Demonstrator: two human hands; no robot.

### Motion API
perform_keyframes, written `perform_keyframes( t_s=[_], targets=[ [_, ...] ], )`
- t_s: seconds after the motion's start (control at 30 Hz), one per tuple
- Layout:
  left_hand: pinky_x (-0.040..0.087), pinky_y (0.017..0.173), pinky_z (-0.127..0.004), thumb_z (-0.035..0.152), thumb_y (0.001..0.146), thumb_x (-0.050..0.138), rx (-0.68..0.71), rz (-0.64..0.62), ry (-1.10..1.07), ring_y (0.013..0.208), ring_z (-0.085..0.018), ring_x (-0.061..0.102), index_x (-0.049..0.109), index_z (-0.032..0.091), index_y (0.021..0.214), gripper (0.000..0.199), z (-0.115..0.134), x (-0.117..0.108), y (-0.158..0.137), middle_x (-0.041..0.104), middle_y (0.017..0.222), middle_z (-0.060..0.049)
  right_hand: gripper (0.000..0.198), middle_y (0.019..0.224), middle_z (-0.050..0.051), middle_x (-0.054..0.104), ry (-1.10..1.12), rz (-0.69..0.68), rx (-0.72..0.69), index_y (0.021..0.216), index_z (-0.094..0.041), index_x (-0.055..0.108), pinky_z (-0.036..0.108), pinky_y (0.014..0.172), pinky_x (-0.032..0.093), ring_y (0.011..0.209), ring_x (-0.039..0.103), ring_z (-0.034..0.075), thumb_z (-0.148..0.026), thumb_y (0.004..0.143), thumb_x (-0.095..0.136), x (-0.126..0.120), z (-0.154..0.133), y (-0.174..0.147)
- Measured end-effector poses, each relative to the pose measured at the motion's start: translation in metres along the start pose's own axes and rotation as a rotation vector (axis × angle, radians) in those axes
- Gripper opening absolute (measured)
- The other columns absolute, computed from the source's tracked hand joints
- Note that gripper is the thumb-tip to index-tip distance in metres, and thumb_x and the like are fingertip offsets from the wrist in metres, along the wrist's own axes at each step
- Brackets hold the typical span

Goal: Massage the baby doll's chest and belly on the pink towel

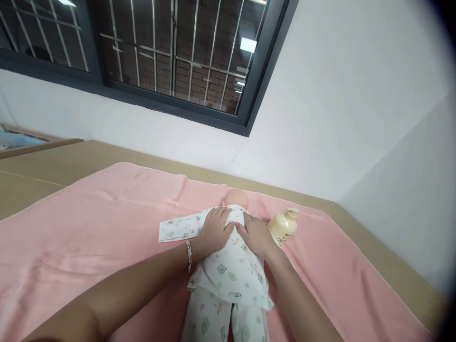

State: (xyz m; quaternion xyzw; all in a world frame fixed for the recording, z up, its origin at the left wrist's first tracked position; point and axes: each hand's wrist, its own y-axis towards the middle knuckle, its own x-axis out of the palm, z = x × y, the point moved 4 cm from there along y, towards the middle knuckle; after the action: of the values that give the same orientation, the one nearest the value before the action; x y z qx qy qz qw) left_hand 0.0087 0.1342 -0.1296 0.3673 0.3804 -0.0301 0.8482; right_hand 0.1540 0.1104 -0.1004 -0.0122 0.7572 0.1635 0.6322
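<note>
A baby doll lies on its back on a pink blanket (117,213), its bald head (235,197) toward the wall. It wears a white patterned top (235,275) and matching trousers (208,316). My left hand (216,228) rests flat on the left of the chest, fingers spread, a silver bracelet (188,256) on the wrist. On the right of the chest lies my right hand (257,236), also flat, its thumb close to the left thumb. One long sleeve (180,228) stretches out to the left. The other sleeve is mostly hidden behind my right arm.
A pale yellow pump bottle (284,225) stands on the blanket just right of my right hand. The tan table edge (149,161) runs along a white wall (302,123). Above is a dark-framed window (171,99) with metal bars. A wooden-edged tray or bed with blue cloth (21,140) sits far left.
</note>
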Motion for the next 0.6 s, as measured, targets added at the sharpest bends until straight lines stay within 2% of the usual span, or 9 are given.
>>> perform_keyframes(
  t_s=[0.1, 0.17, 0.27, 0.37, 0.43, 0.5, 0.6],
  targets=[
    [0.04, 0.106, -0.047, 0.018, 0.091, 0.041, 0.081, -0.008, -0.041, 0.117, -0.025, 0.054, 0.055, 0.02, 0.126, 0.037, 0.003, -0.001, 0.0, 0.062, 0.126, -0.01, 0.045, 0.121, 0.015, 0.064, -0.048, 0.037, -0.047, 0.134, -0.01, 0.049, 0.035, 0.091, 0.04, 0.11, 0.059, 0.028, -0.037, 0.1, 0.033, 0.002, -0.002, -0.001],
    [0.042, 0.103, -0.046, 0.017, 0.092, 0.038, 0.111, 0.0, -0.043, 0.114, -0.025, 0.056, 0.057, 0.02, 0.123, 0.037, 0.004, -0.002, 0.0, 0.063, 0.122, -0.01, 0.045, 0.122, 0.015, 0.064, -0.081, 0.074, -0.061, 0.135, -0.01, 0.048, 0.035, 0.091, 0.04, 0.109, 0.059, 0.027, -0.035, 0.101, 0.033, 0.003, -0.005, -0.004],
    [0.046, 0.095, -0.044, 0.017, 0.093, 0.038, 0.111, 0.005, 0.003, 0.104, -0.025, 0.058, 0.06, 0.019, 0.114, 0.031, 0.008, -0.005, -0.001, 0.065, 0.111, -0.01, 0.04, 0.111, 0.014, 0.068, -0.159, 0.14, 0.003, 0.12, -0.012, 0.058, 0.034, 0.083, 0.043, 0.099, 0.063, 0.027, -0.034, 0.101, 0.031, 0.003, -0.014, -0.011],
    [0.047, 0.086, -0.044, 0.02, 0.094, 0.039, 0.067, 0.011, 0.077, 0.097, -0.026, 0.058, 0.062, 0.019, 0.103, 0.025, 0.011, -0.007, -0.003, 0.066, 0.1, -0.009, 0.042, 0.096, 0.012, 0.07, -0.213, 0.192, 0.178, 0.1, -0.016, 0.064, 0.033, 0.069, 0.043, 0.083, 0.066, 0.025, -0.037, 0.102, 0.027, 0.002, -0.02, -0.019],
    [0.047, 0.085, -0.044, 0.024, 0.093, 0.043, 0.015, 0.022, 0.117, 0.095, -0.027, 0.058, 0.062, 0.019, 0.101, 0.022, 0.01, -0.009, -0.004, 0.065, 0.098, -0.01, 0.042, 0.091, 0.011, 0.07, -0.198, 0.193, 0.256, 0.095, -0.017, 0.064, 0.034, 0.066, 0.042, 0.078, 0.066, 0.025, -0.04, 0.101, 0.029, 0.0, -0.02, -0.021],
    [0.047, 0.087, -0.045, 0.027, 0.091, 0.047, -0.029, 0.034, 0.128, 0.098, -0.028, 0.058, 0.062, 0.019, 0.105, 0.021, 0.008, -0.008, -0.003, 0.065, 0.102, -0.011, 0.039, 0.096, 0.012, 0.07, -0.15, 0.18, 0.25, 0.098, -0.017, 0.064, 0.035, 0.073, 0.044, 0.086, 0.066, 0.027, -0.043, 0.099, 0.034, -0.001, -0.017, -0.019],
    [0.044, 0.097, -0.047, 0.028, 0.09, 0.049, 0.001, 0.012, 0.088, 0.111, -0.029, 0.057, 0.059, 0.02, 0.117, 0.03, 0.002, -0.005, 0.001, 0.064, 0.117, -0.012, 0.039, 0.116, 0.014, 0.067, -0.054, 0.163, 0.139, 0.116, -0.015, 0.06, 0.039, 0.096, 0.039, 0.111, 0.059, 0.029, -0.041, 0.099, 0.037, 0.0, -0.008, -0.011]
  ],
)
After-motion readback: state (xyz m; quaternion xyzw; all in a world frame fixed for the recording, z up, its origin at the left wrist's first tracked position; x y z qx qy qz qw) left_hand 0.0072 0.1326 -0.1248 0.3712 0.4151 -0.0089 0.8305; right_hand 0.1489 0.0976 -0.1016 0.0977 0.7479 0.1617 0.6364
